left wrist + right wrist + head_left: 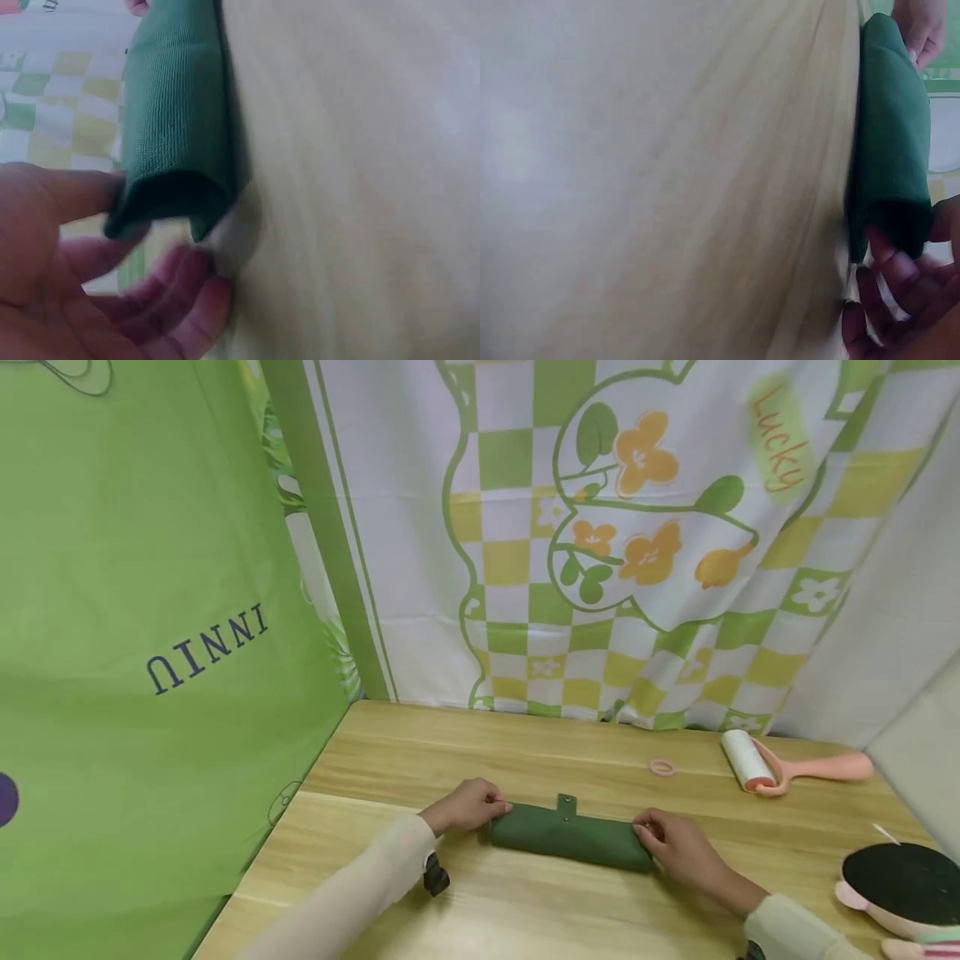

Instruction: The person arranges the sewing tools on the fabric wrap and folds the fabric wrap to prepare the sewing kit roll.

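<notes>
A dark green fabric roll (573, 839), folded into a long flat shape, lies across the wooden table. From its far edge sticks up a short tab (567, 807) with metal snaps. My left hand (467, 806) pinches the roll's left end at the far corner. At the other end, my right hand (678, 847) holds the far right corner between thumb and fingers. Both wrist views show the roll's hollow open ends, with the fabric (176, 105) ribbed in the left one. In the right wrist view, fingertips (896, 262) lie at the opening.
Behind the roll lies a small pink ring (662, 767). A lint roller (750, 762) with a pink handle rests at the back right. A black-topped round object (903, 878) stands at the right edge. Curtains (525, 610) hang behind the wooden table (420, 739).
</notes>
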A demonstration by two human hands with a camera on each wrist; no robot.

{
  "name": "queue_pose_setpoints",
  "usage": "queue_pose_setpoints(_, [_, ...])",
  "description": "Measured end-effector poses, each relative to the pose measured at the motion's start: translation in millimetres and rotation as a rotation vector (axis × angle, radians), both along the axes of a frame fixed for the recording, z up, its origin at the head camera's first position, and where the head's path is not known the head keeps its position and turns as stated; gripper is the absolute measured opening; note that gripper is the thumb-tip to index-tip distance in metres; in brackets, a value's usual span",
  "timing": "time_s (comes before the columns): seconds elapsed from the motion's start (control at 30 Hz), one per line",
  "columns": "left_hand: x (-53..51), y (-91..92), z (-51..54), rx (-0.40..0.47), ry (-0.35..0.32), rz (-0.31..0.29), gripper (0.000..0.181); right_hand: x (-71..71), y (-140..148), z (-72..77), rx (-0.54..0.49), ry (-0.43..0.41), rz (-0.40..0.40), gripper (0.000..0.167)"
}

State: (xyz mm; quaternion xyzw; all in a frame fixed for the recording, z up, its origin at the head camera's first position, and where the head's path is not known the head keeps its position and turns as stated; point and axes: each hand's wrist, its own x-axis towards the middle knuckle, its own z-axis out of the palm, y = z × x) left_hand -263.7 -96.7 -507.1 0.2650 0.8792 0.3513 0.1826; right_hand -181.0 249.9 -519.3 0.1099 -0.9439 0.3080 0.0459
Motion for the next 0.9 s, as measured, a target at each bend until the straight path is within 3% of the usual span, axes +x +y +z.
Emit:
queue_pose_setpoints(0.17, [-5.5, 5.4, -0.2, -0.06, 0.031, -0.001, 0.041, -5.6, -8, -1.6, 0.128, 0.051, -0.018, 0.005])
queue_pose_setpoints(0.43, [-3.2, 13.7, -7.8, -0.149, 0.144, -0.012, 0.012, -1.2, -13, -5.6, 0.253, 0.042, 0.003, 0.005])
queue_pose_setpoints(0.6, [-5.5, 15.9, -7.8, -0.092, 0.085, -0.007, 0.005, 3.8, -16, -9.6, 0.353, 0.197, 0.024, 0.014])
queue_pose_setpoints(0.77, [-11.1, 14.1, -13.4, -0.033, 0.031, 0.013, 0.018, 4.1, -22, -11.0, 0.444, 0.364, 0.049, 0.018])
queue_pose_setpoints(0.83, [-13.1, 14.2, -15.9, -0.02, 0.031, 0.01, 0.017, 5.1, -23, -9.3, 0.471, 0.373, 0.033, 0.019])
queue_pose_setpoints(0.9, [-13.8, 14.6, -16.7, -0.02, 0.038, 0.006, 0.015, 7.4, -22, -7.2, 0.508, 0.32, -0.003, 0.022])
